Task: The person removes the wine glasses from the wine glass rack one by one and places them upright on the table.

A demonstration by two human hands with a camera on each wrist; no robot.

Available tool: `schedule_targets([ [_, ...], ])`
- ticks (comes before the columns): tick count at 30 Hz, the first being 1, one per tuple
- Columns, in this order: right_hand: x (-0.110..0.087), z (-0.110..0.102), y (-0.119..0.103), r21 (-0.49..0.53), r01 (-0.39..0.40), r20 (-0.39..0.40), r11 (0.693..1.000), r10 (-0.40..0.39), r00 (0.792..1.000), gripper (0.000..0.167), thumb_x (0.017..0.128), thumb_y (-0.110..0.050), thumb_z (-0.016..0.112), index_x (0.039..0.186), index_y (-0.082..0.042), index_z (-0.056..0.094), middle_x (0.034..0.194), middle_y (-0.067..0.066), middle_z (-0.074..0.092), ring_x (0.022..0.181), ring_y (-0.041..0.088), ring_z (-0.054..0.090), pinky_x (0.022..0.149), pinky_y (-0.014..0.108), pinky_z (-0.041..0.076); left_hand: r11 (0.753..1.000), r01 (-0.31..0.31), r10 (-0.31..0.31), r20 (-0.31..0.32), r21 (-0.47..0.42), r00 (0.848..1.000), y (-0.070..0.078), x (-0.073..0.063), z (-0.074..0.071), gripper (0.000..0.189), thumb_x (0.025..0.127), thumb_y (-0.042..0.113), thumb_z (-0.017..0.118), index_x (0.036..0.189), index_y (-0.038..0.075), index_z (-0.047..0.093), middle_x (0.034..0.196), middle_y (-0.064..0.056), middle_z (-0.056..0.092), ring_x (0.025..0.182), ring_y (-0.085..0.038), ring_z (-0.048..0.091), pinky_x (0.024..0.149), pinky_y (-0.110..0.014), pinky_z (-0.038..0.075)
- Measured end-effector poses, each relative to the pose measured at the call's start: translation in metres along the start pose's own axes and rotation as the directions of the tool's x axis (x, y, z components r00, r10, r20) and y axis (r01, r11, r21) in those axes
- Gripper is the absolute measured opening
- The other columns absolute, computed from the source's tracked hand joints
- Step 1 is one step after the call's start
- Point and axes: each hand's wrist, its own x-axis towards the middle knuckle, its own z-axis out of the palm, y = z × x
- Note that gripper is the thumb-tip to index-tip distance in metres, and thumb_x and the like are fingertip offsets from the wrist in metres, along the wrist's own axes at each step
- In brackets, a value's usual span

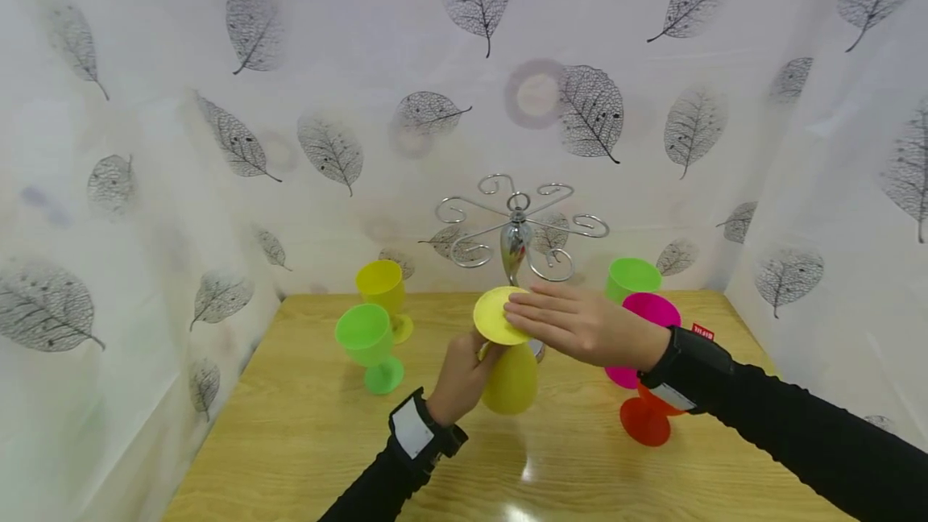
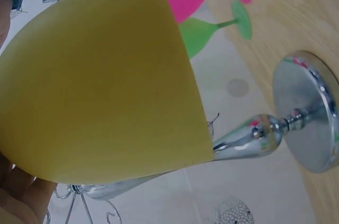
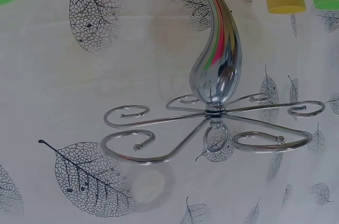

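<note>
A yellow plastic goblet hangs upside down over the table, its round foot on top. My left hand grips it by the stem, just under the foot. Straight fingers of my right hand rest on the foot's right side; that thumb is hidden. Right behind the goblet stands a chrome stemware rack with several curled wire arms, none holding a goblet. In the left wrist view the yellow bowl fills much of the frame, overlapping the rack's stem.
At the left of the wooden table stand a green goblet and another yellow goblet. On the right, partly behind my right forearm, are a green goblet, a magenta goblet and a red goblet. A leaf-printed curtain encloses the table.
</note>
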Motion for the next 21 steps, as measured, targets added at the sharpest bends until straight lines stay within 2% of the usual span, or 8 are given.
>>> schedule_targets([
  [4,-0.004,0.003,-0.003,-0.002,0.014,-0.062,1.000,-0.014,0.998,0.029,0.098,-0.010,0.044,0.116,0.004,0.062,0.119,0.015,0.066,0.106,0.026,0.065,0.096,0.038,0.049,0.999,0.003,-0.002,0.019,-0.035,1.000,0.002,0.000,0.003,0.031,0.097,0.021,0.050,0.120,0.000,0.056,0.117,-0.015,0.065,0.108,-0.024,0.063,0.088,-0.035,0.055],
  [14,-0.004,0.007,-0.007,-0.009,0.003,-0.093,1.000,-0.004,0.996,0.028,0.099,-0.010,0.044,0.112,0.005,0.064,0.114,0.015,0.068,0.103,0.026,0.067,0.091,0.036,0.052,0.997,0.022,-0.018,0.056,-0.070,0.998,0.006,0.000,0.005,0.032,0.096,0.017,0.051,0.123,0.001,0.054,0.123,-0.015,0.063,0.114,-0.024,0.061,0.094,-0.036,0.053],
  [18,-0.003,0.011,-0.009,0.003,-0.034,-0.123,0.999,0.035,0.992,0.029,0.099,-0.012,0.044,0.110,0.005,0.065,0.109,0.013,0.070,0.099,0.024,0.068,0.085,0.034,0.054,0.999,-0.016,0.018,0.049,-0.050,0.999,0.002,0.000,0.004,0.035,0.097,0.021,0.050,0.128,0.004,0.052,0.127,-0.012,0.061,0.117,-0.022,0.059,0.097,-0.037,0.051],
  [21,-0.003,0.013,-0.010,0.050,-0.101,-0.137,0.994,0.107,0.985,0.030,0.099,-0.016,0.045,0.109,0.003,0.066,0.105,0.011,0.072,0.095,0.023,0.070,0.081,0.031,0.056,0.997,-0.072,0.072,0.010,-0.006,0.997,-0.007,-0.003,0.001,0.036,0.097,0.018,0.050,0.131,0.006,0.050,0.129,-0.010,0.059,0.120,-0.021,0.057,0.099,-0.039,0.049],
])
